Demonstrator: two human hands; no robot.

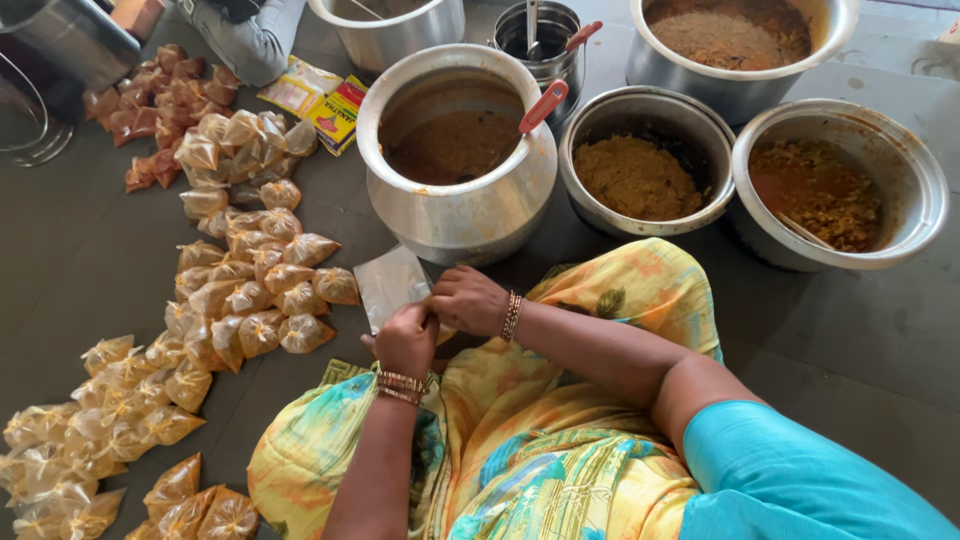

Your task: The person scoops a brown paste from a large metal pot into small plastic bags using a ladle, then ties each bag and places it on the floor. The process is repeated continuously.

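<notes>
Grey floor [880, 340] carries everything, and the person sits on it with a yellow, green and blue patterned cloth across the lap, close enough to reach the pots without leaning. Both hands meet just in front of the lap: the left hand [405, 338], bangles at the wrist, is curled with its fingertips pinched on the lower edge of a small clear plastic pouch [391, 286], and the right hand [468, 298], also bangled, closes on the same pouch from the right side, so the flat, empty-looking pouch stands up and away from the two hands, towards the pots. Held like this, its mouth can be worked apart; whether it is already open I cannot tell. Just beyond the pouch stands a round-bellied metal pot [458, 215] of brown liquid, with a red-handled ladle [542, 106] resting inside it, handle angled to the right, handy to the right hand. To the person's left, filled and knotted pouches [260, 290] lie in long heaps on the floor, orange-brown ones near, redder ones farther off, apart from the pots. To the right sit two wide metal bowls [640, 175] of yellow-brown food, and farther back a large vessel [735, 40] and a small steel container [545, 45] holding utensils. Another person's grey-clad knee [255, 40] shows at the top edge.
</notes>
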